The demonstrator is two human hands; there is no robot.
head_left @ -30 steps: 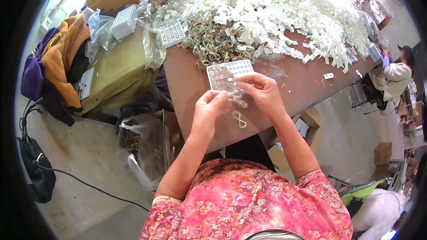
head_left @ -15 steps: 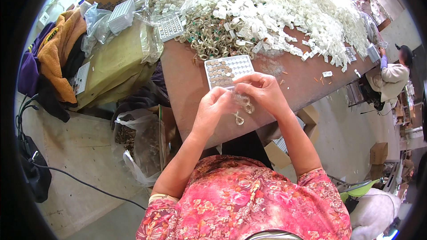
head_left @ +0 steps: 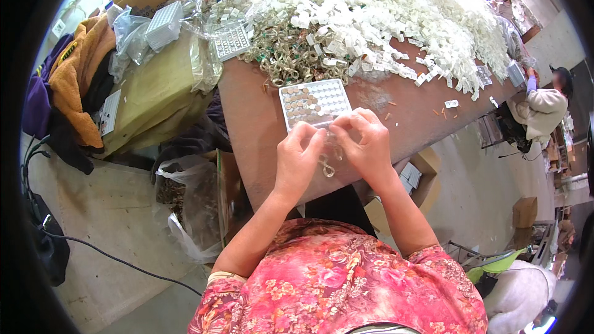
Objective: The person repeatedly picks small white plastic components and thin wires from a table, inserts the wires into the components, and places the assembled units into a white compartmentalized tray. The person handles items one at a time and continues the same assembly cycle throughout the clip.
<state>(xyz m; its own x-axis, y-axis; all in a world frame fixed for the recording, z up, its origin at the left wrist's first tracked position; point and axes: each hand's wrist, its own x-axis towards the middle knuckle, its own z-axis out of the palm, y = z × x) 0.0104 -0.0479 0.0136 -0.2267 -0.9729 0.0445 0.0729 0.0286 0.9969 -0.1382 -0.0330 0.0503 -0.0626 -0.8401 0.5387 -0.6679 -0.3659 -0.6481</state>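
My left hand (head_left: 299, 156) and my right hand (head_left: 365, 146) are raised close together over the near edge of the brown table (head_left: 247, 142), thumbs and fingertips pinched. Small looped metal clasps (head_left: 327, 166) dangle just below the fingers, apparently hanging from my right hand. What the left fingertips pinch is too small to make out. Just beyond my hands lies a white tray (head_left: 284, 103) with rows of round hollows. Brownish discs (head_left: 301, 100) fill much of its left side; the right side shows pale hollows.
A big heap of clear-white plastic pieces (head_left: 396, 18) spreads over the far table, beside a pile of metal clasps (head_left: 288, 55). Another white tray (head_left: 231, 41) lies left. A bag-lined box (head_left: 197, 204) stands below left, an open carton (head_left: 427, 173) below right. A co-worker (head_left: 541, 105) sits far right.
My right hand has come down slightly and nearer my body, and the dangling clasps have swung left. The left hand has shifted a little, with its fingertips now beside the right ones.
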